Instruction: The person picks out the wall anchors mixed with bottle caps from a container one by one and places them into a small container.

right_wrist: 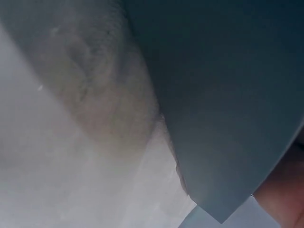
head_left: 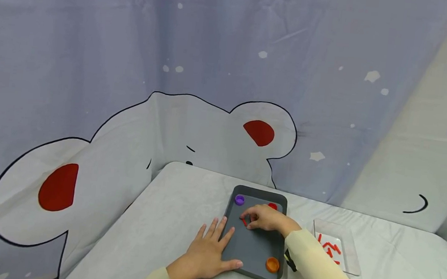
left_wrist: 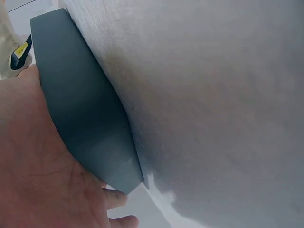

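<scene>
A grey tray (head_left: 255,246) lies on the white cloth, and small round cups sit near its corners: purple (head_left: 239,200), red (head_left: 272,205) and orange (head_left: 272,264). My right hand (head_left: 266,217) reaches over the tray's middle. Its thumb and index finger pinch a small red stick (head_left: 244,222) close over the tray floor. My left hand (head_left: 208,250) rests at the tray's left side with its fingers spread and its thumb over the near rim. The tray's outer wall (left_wrist: 85,95) runs along that palm in the left wrist view. The right wrist view shows the tray wall (right_wrist: 228,95) hiding most of the right hand.
To the right of the tray stands a clear plastic box (head_left: 351,255) with several red sticks (head_left: 330,246) in it. The right forearm passes between box and tray. A printed cloth backdrop (head_left: 215,138) rises behind the table.
</scene>
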`<state>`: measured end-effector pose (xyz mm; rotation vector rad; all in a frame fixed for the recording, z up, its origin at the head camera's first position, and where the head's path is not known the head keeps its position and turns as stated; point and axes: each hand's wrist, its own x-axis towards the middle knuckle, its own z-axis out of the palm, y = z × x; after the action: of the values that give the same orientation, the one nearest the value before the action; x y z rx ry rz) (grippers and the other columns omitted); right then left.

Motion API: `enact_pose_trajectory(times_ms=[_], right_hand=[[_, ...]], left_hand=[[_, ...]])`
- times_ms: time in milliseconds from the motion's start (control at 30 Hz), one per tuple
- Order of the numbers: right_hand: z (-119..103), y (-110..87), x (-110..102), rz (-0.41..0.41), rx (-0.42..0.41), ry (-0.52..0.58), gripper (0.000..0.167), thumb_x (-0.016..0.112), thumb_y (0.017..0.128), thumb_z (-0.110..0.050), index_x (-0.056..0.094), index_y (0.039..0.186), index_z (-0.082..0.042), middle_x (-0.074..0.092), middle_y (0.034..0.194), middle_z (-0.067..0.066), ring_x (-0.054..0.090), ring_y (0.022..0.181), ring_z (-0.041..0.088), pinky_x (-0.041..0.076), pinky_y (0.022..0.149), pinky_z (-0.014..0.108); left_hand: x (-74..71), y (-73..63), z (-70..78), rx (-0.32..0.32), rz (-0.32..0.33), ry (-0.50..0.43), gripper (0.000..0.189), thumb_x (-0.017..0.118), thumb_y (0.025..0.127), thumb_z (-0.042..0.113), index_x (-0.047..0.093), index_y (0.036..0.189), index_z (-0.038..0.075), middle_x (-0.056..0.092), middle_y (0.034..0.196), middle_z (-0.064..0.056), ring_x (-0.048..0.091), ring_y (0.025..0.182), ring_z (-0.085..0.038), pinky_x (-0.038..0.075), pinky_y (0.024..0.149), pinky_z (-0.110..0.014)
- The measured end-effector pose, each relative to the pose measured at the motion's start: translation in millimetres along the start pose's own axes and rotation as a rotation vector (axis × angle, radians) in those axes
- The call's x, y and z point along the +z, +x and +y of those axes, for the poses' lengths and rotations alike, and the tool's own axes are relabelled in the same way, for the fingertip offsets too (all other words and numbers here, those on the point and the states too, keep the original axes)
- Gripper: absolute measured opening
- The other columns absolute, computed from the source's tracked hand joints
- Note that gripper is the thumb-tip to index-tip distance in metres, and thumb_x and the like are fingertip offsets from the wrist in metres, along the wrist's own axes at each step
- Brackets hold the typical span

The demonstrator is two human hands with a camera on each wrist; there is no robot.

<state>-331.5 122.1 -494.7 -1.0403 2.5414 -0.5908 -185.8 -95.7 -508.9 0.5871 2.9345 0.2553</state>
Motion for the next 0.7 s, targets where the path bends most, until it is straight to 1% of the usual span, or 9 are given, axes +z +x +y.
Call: enact_pose_trajectory(times_ms=[200, 267, 467, 600, 700], right_hand=[[2, -3.9, 2, 0.034, -0.013, -0.015, 0.031, 0.078, 0.090, -0.019, 0.072, 0.120, -0.014, 0.057, 0.077, -0.009, 0.051, 0.064, 0.005, 0.045, 0.061, 0.023], [0, -5.3, 2, 0.042, -0.002, -0.007, 0.030, 0.078, 0.090, -0.020, 0.073, 0.119, -0.014, 0.057, 0.077, -0.009, 0.050, 0.064, 0.005, 0.045, 0.060, 0.023], [-2, -6.9, 4, 0.103, 0.018, 0.000, 0.027, 0.079, 0.090, -0.024, 0.074, 0.114, -0.013, 0.059, 0.074, -0.009, 0.050, 0.062, 0.004, 0.044, 0.059, 0.022], [-5, -7.9, 9, 0.129, 0.030, 0.010, 0.030, 0.081, 0.087, -0.025, 0.074, 0.113, -0.011, 0.058, 0.070, -0.009, 0.050, 0.059, 0.004, 0.044, 0.056, 0.022], [-7, -8.8, 14, 0.160, 0.053, 0.013, 0.031, 0.083, 0.085, -0.026, 0.075, 0.111, -0.012, 0.057, 0.070, -0.009, 0.050, 0.061, 0.005, 0.043, 0.058, 0.022]], left_hand=[[-2.2, 0.5, 0.4, 0.000, -0.009, 0.006, 0.095, 0.036, 0.090, 0.082, 0.030, 0.161, 0.019, 0.008, 0.170, -0.013, 0.009, 0.156, -0.037, 0.014, 0.120, -0.062], [-2.3, 0.3, 0.5, 0.002, -0.006, 0.002, 0.095, 0.037, 0.090, 0.082, 0.030, 0.161, 0.019, 0.008, 0.170, -0.013, 0.009, 0.156, -0.037, 0.014, 0.120, -0.062], [-3.2, 1.3, 0.9, -0.007, 0.007, 0.017, 0.094, 0.036, 0.091, 0.082, 0.030, 0.161, 0.020, 0.008, 0.170, -0.011, 0.009, 0.156, -0.036, 0.014, 0.120, -0.062], [-5.4, -0.3, 2.6, -0.015, -0.004, 0.023, 0.095, 0.035, 0.090, 0.084, 0.030, 0.161, 0.021, 0.009, 0.170, -0.011, 0.010, 0.156, -0.035, 0.015, 0.121, -0.061], [-7.3, -2.1, 4.0, -0.022, -0.017, 0.021, 0.095, 0.034, 0.090, 0.084, 0.029, 0.162, 0.022, 0.009, 0.170, -0.011, 0.009, 0.156, -0.034, 0.015, 0.121, -0.060]])
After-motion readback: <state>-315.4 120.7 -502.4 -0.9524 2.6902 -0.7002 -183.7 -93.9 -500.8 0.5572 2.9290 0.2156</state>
